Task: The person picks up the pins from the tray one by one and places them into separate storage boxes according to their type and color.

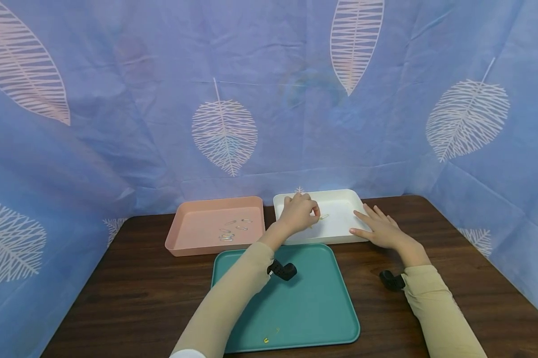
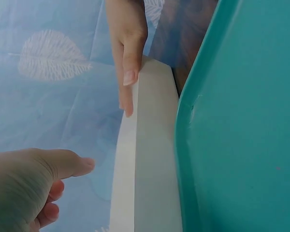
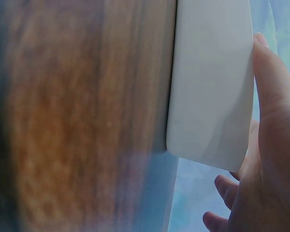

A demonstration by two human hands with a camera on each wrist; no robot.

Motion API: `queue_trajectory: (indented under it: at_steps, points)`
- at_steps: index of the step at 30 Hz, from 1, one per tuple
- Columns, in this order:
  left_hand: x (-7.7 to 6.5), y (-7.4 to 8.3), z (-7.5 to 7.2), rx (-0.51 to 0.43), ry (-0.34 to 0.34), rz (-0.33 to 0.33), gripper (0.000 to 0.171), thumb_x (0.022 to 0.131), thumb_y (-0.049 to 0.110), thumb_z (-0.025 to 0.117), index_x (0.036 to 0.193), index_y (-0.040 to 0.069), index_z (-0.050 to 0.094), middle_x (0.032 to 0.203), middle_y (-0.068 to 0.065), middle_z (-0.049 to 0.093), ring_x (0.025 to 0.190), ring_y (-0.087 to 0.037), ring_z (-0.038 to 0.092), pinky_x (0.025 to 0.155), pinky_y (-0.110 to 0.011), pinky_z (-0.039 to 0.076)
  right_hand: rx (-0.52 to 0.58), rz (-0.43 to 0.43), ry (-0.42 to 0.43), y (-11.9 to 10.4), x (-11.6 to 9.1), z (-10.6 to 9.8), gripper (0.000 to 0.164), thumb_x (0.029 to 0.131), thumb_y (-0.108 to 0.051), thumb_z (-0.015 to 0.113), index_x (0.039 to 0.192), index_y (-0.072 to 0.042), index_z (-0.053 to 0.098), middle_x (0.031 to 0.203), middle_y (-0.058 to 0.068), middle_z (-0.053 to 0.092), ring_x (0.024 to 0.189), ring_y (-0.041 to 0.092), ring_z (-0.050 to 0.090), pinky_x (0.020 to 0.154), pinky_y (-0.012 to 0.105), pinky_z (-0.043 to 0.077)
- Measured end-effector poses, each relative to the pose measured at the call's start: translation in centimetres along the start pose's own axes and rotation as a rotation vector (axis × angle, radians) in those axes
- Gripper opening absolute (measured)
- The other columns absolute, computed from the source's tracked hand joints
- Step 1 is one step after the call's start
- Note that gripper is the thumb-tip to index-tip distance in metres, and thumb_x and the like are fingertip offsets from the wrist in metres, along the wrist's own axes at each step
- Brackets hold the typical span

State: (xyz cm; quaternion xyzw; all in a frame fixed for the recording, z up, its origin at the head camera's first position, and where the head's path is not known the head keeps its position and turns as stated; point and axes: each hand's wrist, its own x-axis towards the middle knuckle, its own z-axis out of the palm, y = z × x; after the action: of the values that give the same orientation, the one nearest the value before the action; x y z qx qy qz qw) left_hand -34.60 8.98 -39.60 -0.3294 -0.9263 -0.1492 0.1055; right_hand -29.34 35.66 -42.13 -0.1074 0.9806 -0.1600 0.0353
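My left hand [image 1: 299, 213] is over the left part of the white tray [image 1: 340, 237], its fingers bent and the thumb near the index finger. Thin yellow pieces [image 1: 324, 217] show beside and just below it. In the left wrist view the thumb [image 2: 72, 163] points out above curled fingers; I cannot tell whether anything is between thumb and index finger. My right hand [image 1: 380, 228] rests with spread fingers at the right end of the white tray. Its thumb [image 3: 273, 77] lies along the tray rim in the right wrist view.
A pink tray [image 1: 184, 238] on the left holds several small silver pins [image 1: 226, 236]. Nearer stands a teal tray [image 1: 304, 308] with tiny yellow bits [image 1: 266, 340] by its front edge. All stand on a dark wooden table [image 1: 152, 298] before a blue leaf-patterned cloth [image 1: 277, 124].
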Motion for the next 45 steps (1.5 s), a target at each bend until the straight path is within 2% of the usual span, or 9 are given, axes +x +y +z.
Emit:
queue_trajectory:
  at_steps: [11, 22, 30, 35, 38, 45]
  points:
    - [-3.5, -0.6, -1.9, 0.014, 0.01, 0.033, 0.009, 0.092, 0.033, 0.066, 0.083, 0.032, 0.07, 0.085, 0.01, 0.053, 0.078, -0.011, 0.041, 0.075, -0.033, 0.028, 0.029, -0.01, 0.0, 0.1, -0.4, -0.1, 0.083, 0.093, -0.057, 0.053, 0.152, -0.005, 0.029, 0.16, 0.029, 0.008, 0.144, 0.055, 0.005, 0.109, 0.074, 0.005]
    - [-7.6, -1.4, -3.8, 0.014, 0.005, 0.121, 0.006, 0.09, 0.034, 0.069, 0.086, 0.03, 0.07, 0.086, 0.008, 0.054, 0.08, -0.011, 0.039, 0.076, -0.033, 0.025, 0.036, -0.021, -0.002, 0.1, -0.2, 0.1, 0.082, 0.094, -0.056, 0.053, 0.152, -0.004, 0.029, 0.16, 0.029, 0.008, 0.145, 0.054, 0.004, 0.109, 0.074, 0.004]
    - [-10.6, -1.9, -4.0, -0.046, 0.039, 0.174, 0.004, 0.089, 0.032, 0.071, 0.086, 0.028, 0.071, 0.086, 0.003, 0.056, 0.08, -0.011, 0.036, 0.075, -0.033, 0.024, 0.042, -0.027, -0.002, 0.2, -0.1, 0.2, 0.082, 0.095, -0.056, 0.052, 0.153, -0.004, 0.028, 0.16, 0.03, 0.007, 0.145, 0.054, 0.002, 0.109, 0.075, 0.002]
    - [-12.2, -2.0, -4.1, -0.066, 0.051, 0.206, 0.004, 0.088, 0.032, 0.073, 0.087, 0.028, 0.071, 0.085, 0.007, 0.054, 0.079, -0.01, 0.035, 0.075, -0.032, 0.023, 0.04, -0.024, 0.0, 0.1, -0.3, 0.0, 0.081, 0.095, -0.055, 0.053, 0.153, -0.003, 0.028, 0.16, 0.03, 0.007, 0.145, 0.054, 0.002, 0.109, 0.075, 0.002]
    - [-13.2, -2.1, -4.0, -0.072, 0.041, 0.216, 0.004, 0.087, 0.032, 0.074, 0.087, 0.029, 0.07, 0.086, 0.007, 0.055, 0.079, -0.008, 0.035, 0.076, -0.031, 0.022, 0.039, -0.026, -0.001, 0.1, -0.3, 0.0, 0.081, 0.095, -0.054, 0.053, 0.152, -0.003, 0.029, 0.16, 0.03, 0.007, 0.145, 0.054, 0.003, 0.108, 0.075, 0.003]
    - [-15.7, -2.2, -4.2, -0.168, -0.01, 0.226, 0.01, 0.084, 0.027, 0.077, 0.091, 0.025, 0.071, 0.088, 0.004, 0.056, 0.084, -0.008, 0.039, 0.077, -0.032, 0.023, 0.04, -0.026, -0.008, -0.1, -0.2, -0.1, 0.081, 0.094, -0.055, 0.053, 0.152, -0.003, 0.029, 0.16, 0.03, 0.008, 0.145, 0.054, 0.003, 0.109, 0.075, 0.004]
